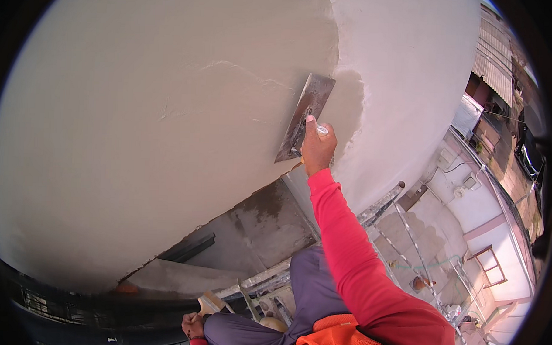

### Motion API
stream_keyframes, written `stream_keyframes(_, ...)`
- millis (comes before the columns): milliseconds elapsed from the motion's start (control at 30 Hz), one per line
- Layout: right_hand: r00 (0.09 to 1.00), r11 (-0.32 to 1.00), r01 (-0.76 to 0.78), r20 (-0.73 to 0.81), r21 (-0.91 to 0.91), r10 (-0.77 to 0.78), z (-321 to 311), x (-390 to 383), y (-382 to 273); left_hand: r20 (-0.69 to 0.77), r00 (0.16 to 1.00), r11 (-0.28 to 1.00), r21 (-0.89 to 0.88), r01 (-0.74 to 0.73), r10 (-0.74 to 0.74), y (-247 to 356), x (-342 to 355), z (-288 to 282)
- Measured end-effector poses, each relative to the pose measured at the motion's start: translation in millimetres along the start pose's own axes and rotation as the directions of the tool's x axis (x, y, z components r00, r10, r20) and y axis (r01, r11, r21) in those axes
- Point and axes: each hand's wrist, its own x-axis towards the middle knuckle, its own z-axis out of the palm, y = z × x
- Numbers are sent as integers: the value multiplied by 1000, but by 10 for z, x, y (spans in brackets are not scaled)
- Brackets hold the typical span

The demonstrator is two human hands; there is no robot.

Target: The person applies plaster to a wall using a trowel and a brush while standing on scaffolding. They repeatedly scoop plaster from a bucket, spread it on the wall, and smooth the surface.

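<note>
While against wall, trowel in right hand.

Pressed a steel plastering trowel flat against the pale, freshly skimmed wall with the right hand clasped round its handle on a red-sleeved arm, beside a darker wet patch, while keeping the left hand low by the knee, closed on a wooden-handled tool.

A flat steel trowel — long, rectangular, its grey blade smeared with plaster — lies tilted against the pale wet wall, upper end leaning right. Its handle sits in the right hand, near a darker, damp patch of plaster.
</note>
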Motion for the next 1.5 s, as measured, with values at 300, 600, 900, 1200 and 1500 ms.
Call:
stream_keyframes(300, 906, 940, 324, 321, -103, -277, 710, -262, -1118, 6, 997, 981, -181, 74, -74, 64, -41, 32)
stream_keyframes(600, 283, 494, 868, 865, -48, -415, 922, -1358, -927, 5, 997, 986, -145, 81, -82, 152, -72, 7)
stream_keyframes(900, 393, 755, 640, 906, -144, -160, -398, -1483, -142, 58, 991, 954, -269, 133, -122, 195, -143, -80)
stream_keyframes(1200, 221, 140, -975, 799, 171, 559, -1578, -1558, 302, 39, 857, 854, -118, -506, 513, 1655, -345, -633)
stream_keyframes(1500, 21, -26, -998, 659, 60, 752, -1579, -1969, 468, 175, 356, 389, -225, -893, 918, 3198, -902, -817)
